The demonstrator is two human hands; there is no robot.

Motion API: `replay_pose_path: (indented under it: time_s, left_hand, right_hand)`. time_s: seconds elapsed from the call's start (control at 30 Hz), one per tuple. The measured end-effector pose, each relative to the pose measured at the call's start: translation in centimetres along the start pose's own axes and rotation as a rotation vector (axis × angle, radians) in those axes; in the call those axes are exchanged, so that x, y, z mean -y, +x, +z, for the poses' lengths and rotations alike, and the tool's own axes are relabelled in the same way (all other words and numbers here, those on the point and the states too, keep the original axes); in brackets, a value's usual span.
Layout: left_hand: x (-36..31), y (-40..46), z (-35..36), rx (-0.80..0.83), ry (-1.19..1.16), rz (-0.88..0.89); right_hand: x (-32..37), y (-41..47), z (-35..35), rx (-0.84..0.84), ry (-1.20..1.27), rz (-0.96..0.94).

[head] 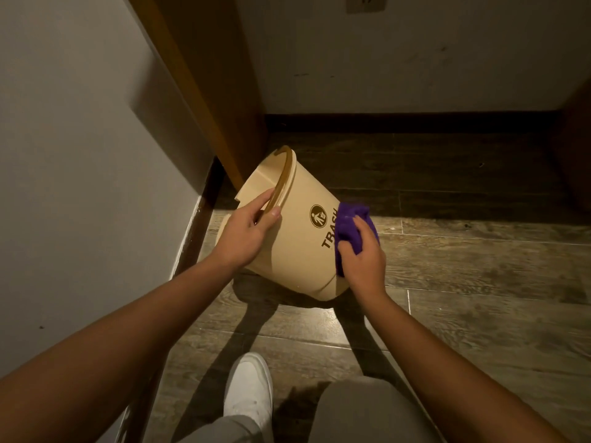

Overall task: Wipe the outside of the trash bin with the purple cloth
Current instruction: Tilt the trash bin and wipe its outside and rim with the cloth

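Head camera looks down on a cream plastic trash bin (287, 231) with a brown rim band, tipped onto its side so that its open mouth points up and to the left, toward a white wall (73, 155) and a brown wooden door frame (204, 91). The bin is held above a dark wood-plank floor (479, 266), and its shadow falls on the planks just beneath it. On the bin's side is a brown round pictogram and the word "TRASH", whose last letter is partly covered.

The left hand (246, 231) is closed on the bin's rim: the fingers curl over the brown band into the opening, and the thumb lies along the outside wall. The right hand (361, 254) is clamped on a bunched purple cloth (350, 225) and presses it flat against the bin's outer wall, just right of the lettering, near the base end of the bin. Cloth shows above the fingers and again below the palm.

Both bare forearms reach in from the bottom corners. Between them, low down, a white shoe (249, 391) stands on the floor, and grey trouser fabric (361, 414) covers a knee beside it. A dark skirting board (415, 121) runs along the foot of the far wall.
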State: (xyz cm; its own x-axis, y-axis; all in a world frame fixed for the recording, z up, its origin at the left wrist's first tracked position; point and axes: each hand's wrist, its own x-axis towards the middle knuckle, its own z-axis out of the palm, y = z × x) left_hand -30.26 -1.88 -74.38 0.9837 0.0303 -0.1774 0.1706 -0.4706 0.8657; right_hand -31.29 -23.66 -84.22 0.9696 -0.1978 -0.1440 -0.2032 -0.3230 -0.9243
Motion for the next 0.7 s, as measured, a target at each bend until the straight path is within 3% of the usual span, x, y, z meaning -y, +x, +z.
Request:
replay_pose_path:
  time_s: [0.23, 0.47, 0.7]
  left_hand:
    - [-0.2, 0.2, -0.4, 0.028, 0.018, 0.044]
    - [-0.2, -0.3, -0.9, 0.042, 0.057, 0.045]
    - [-0.7, -0.4, -0.2, 0.053, 0.071, 0.045]
  right_hand:
    - [8.5, -0.9, 4.2, 0.155, 0.143, -0.299]
    - [6.8, 0.8, 4.0, 0.057, -0.045, -0.281]
    - [2.8, 1.4, 1.7, -0.072, -0.066, -0.079]
